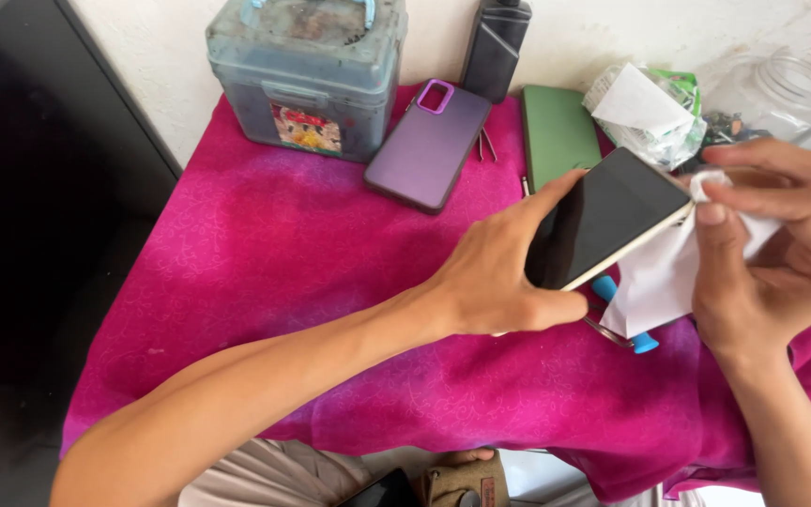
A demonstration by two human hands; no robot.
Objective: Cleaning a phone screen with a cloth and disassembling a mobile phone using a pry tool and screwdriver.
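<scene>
The dark-screened, pale-edged smartphone (607, 216) is held tilted above the magenta cloth-covered table (265, 263), between both hands. The step in hand looks like wiping its corner; carrying it on calls for a steady grip and light rubbing along the edge. The left hand (495, 272) clasps the phone's near end, thumb under, fingers curled over the glass. The right hand (781, 253) pinches a white tissue (659, 272) against the far corner. Beyond the left hand lie a purple phone case (427, 145) and a green rectangular case (558, 131).

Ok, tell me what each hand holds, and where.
Left hand holds the smartphone by its lower end; right hand pinches a white tissue against its corner.
</scene>
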